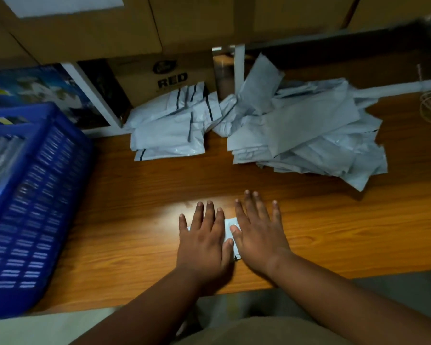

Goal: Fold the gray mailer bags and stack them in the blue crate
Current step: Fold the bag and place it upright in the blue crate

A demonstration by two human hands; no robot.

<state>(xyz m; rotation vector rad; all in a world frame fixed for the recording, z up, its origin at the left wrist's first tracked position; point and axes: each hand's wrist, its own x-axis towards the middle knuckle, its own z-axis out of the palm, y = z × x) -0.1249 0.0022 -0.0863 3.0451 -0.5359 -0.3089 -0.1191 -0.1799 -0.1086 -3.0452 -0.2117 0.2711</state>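
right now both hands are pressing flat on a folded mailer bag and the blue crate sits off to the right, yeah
Not quite: the head view shows the blue crate on the left. The rest holds: the left hand and right hand press flat on the folded mailer bag.

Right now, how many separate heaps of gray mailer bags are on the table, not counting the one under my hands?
2: a neater heap by the cardboard box, and a bigger loose heap right of it. Individual bags overlap, so some are hidden.
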